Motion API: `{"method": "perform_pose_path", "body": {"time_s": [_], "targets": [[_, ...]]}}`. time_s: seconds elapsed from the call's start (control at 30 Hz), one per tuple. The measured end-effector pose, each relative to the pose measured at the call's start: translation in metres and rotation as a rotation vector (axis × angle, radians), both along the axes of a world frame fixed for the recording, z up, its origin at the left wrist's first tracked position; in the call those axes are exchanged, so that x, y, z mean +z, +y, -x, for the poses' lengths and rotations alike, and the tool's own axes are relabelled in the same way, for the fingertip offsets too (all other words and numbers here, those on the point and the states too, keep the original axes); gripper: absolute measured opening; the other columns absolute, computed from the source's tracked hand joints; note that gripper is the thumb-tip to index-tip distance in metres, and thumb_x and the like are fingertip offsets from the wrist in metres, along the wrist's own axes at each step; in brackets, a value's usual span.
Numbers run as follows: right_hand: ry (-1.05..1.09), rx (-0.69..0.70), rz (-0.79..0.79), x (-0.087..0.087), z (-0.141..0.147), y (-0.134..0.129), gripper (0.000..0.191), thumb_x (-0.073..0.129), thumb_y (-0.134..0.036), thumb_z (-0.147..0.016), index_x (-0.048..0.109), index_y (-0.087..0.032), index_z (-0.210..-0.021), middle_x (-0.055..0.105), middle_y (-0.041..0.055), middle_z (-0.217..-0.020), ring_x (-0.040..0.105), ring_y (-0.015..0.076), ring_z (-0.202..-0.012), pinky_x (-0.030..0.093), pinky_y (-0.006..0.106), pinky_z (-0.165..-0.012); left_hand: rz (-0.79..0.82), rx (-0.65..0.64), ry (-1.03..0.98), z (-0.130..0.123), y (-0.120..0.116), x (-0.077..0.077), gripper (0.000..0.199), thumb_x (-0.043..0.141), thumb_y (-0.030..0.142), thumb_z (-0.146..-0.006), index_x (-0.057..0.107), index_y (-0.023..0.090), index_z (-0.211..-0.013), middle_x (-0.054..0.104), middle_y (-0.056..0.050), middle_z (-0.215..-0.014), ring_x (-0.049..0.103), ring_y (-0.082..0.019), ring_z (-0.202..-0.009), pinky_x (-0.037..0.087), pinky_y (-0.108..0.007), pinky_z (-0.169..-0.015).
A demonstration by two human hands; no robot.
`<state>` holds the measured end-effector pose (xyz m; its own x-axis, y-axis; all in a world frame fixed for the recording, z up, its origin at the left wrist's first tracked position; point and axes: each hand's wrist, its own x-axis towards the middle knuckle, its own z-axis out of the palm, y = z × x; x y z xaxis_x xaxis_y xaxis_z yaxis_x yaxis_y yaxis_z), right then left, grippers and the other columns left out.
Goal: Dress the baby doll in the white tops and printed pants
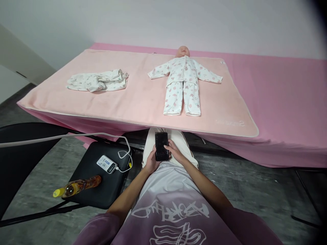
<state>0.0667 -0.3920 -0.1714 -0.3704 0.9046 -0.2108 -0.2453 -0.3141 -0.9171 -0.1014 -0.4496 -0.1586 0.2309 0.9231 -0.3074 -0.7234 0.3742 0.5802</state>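
Above my lap, a black smartphone (161, 146) with a dark screen is held between both hands. My left hand (151, 161) is closed around its lower left side. My right hand (174, 151) grips its right edge, the thumb lying over the screen. Beyond them on the table lies a baby doll (183, 51) on its back, arms spread. It wears a white patterned top (182, 70) and matching trousers (182, 98). To its left rests a folded bundle of white patterned baby clothes (98, 81).
A pale pink mat (138, 102) covers part of the pink tablecloth (283, 102). At my left, a black folding chair (107, 194) bears a white power bank (107, 164) with a cable plugged in and a yellow-capped drink bottle (81, 187). A wall (204, 23) stands behind the table.
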Motion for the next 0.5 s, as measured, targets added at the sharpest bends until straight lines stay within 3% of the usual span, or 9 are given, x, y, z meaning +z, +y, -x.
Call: {"method": "perform_pose_path", "body": {"time_s": [0.1, 0.23, 0.43, 0.5], "targets": [[0.015, 0.070, 0.004, -0.004, -0.003, -0.003, 0.063, 0.085, -0.049, -0.089, 0.057, -0.027, -0.140, 0.072, 0.0060, -0.130, 0.069, 0.0247, -0.115, 0.058, 0.036, -0.100, 0.002, -0.001, 0.024, 0.005, 0.002, -0.004, 0.067, 0.070, 0.045, -0.104, 0.047, 0.031, -0.166, 0.069, -0.010, -0.150, 0.069, -0.031, -0.133, 0.056, -0.052, -0.116], [-0.014, 0.121, -0.009, -0.011, -0.002, -0.002, 0.081, 0.090, -0.044, -0.085, 0.049, -0.030, -0.154, 0.068, 0.0071, -0.141, 0.066, 0.0256, -0.124, 0.057, 0.039, -0.106, 0.025, 0.032, 0.045, 0.007, 0.006, -0.006, 0.064, 0.070, 0.045, -0.104, 0.051, 0.030, -0.164, 0.071, -0.009, -0.147, 0.070, -0.031, -0.133, 0.056, -0.051, -0.116], [-0.041, 0.192, -0.033, -0.024, -0.001, -0.003, 0.105, 0.092, -0.041, -0.082, 0.032, -0.031, -0.168, 0.061, 0.0094, -0.145, 0.067, 0.0231, -0.117, 0.059, 0.038, -0.102, 0.021, 0.057, 0.082, 0.009, 0.013, -0.002, 0.060, 0.074, 0.047, -0.101, 0.056, 0.029, -0.156, 0.072, -0.009, -0.147, 0.072, -0.032, -0.131, 0.056, -0.049, -0.114], [-0.038, 0.193, -0.047, -0.025, -0.002, -0.002, 0.105, 0.090, -0.037, -0.082, 0.030, -0.031, -0.169, 0.061, 0.0089, -0.145, 0.067, 0.0220, -0.113, 0.059, 0.037, -0.099, 0.023, 0.055, 0.094, 0.009, 0.015, 0.000, 0.061, 0.075, 0.048, -0.101, 0.056, 0.028, -0.155, 0.072, -0.009, -0.147, 0.072, -0.032, -0.131, 0.057, -0.049, -0.113]]}}
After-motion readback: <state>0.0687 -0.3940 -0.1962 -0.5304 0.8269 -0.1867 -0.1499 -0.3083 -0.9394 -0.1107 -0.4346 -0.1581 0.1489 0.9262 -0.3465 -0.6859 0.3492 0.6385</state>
